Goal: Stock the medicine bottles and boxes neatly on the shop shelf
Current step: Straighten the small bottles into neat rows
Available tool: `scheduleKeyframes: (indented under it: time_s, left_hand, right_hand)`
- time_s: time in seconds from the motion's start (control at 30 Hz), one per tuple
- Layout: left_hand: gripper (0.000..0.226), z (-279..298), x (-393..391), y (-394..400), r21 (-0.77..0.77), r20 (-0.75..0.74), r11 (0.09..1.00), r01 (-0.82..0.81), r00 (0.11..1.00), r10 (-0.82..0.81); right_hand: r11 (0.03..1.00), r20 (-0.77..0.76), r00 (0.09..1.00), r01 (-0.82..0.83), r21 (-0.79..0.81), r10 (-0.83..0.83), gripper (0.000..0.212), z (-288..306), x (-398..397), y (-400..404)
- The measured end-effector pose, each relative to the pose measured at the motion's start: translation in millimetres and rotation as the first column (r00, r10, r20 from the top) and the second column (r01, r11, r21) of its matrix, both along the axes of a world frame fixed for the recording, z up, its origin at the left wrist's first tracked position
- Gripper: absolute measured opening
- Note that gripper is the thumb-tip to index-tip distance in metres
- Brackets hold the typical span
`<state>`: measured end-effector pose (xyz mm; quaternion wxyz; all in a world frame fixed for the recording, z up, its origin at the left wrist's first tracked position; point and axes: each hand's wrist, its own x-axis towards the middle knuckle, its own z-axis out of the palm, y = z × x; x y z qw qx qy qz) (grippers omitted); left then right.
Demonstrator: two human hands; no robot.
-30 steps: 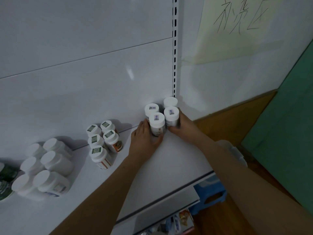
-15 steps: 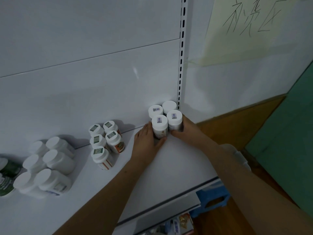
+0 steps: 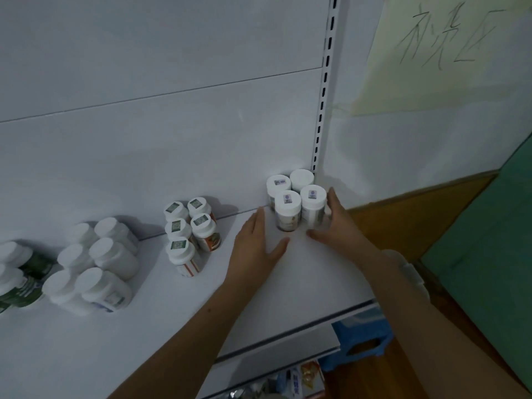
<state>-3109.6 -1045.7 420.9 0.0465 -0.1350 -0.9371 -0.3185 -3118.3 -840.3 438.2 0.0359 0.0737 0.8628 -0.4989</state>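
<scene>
Several white-capped medicine bottles [image 3: 288, 210] stand in a tight square at the back right corner of the white shelf [image 3: 305, 286]. My right hand [image 3: 338, 224] lies against the right side of the front right bottle, fingers straight and thumb low in front of it. Just left of the cluster, my left hand [image 3: 259, 246] lies flat and open on the shelf, its thumb near the base of the front left bottle without gripping it.
Left along the shelf stand orange-labelled bottles [image 3: 191, 228], plain white bottles [image 3: 95, 263] and green-labelled bottles [image 3: 20, 272]. A slotted upright [image 3: 324, 96] ends the bay. Below the shelf edge are a blue stool [image 3: 359, 338] and packets [image 3: 302, 378].
My left hand has drawn back and to the left from the front left bottle and now lies flat. My right hand stays against the right bottle.
</scene>
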Motion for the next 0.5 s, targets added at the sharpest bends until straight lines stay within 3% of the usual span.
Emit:
scheduleKeyframes:
  time_s: [0.1,0.17,0.23,0.27,0.33,0.4,0.5]
  left_hand:
    - [0.052,20,42,-34,0.133,-0.231,0.991,0.013,0.973,0.018]
    - [0.036,25,61,-59,0.173,-0.431,0.984,-0.031,0.896,0.104]
    - [0.030,26,71,-82,0.254,-0.514,0.960,-0.121,0.823,0.240]
    - [0.030,25,71,-92,0.293,-0.507,0.941,-0.170,0.807,0.303]
    - [0.038,19,68,-106,0.342,-0.412,0.897,-0.279,0.814,0.410]
    - [0.058,8,60,-113,0.341,-0.241,0.861,-0.377,0.850,0.468]
    - [0.086,-3,47,-117,0.258,-0.003,0.878,-0.403,0.908,0.418]
  right_hand:
    - [0.991,-0.018,0.992,0.129,0.046,-0.128,0.106,1,19,-5]
    - [0.938,-0.263,0.907,0.346,0.024,-0.328,0.082,4,32,-12]
    - [0.891,-0.553,0.722,0.445,-0.091,-0.417,0.055,17,46,-28]
    - [0.908,-0.621,0.683,0.401,-0.120,-0.384,0.047,24,48,-41]
    - [0.979,-0.630,0.753,0.196,-0.063,-0.191,0.040,34,45,-75]
    - [0.997,-0.513,0.856,-0.060,0.038,0.071,0.050,32,32,-112]
    - [0.940,-0.292,0.894,-0.306,0.152,0.339,0.076,12,3,-155]
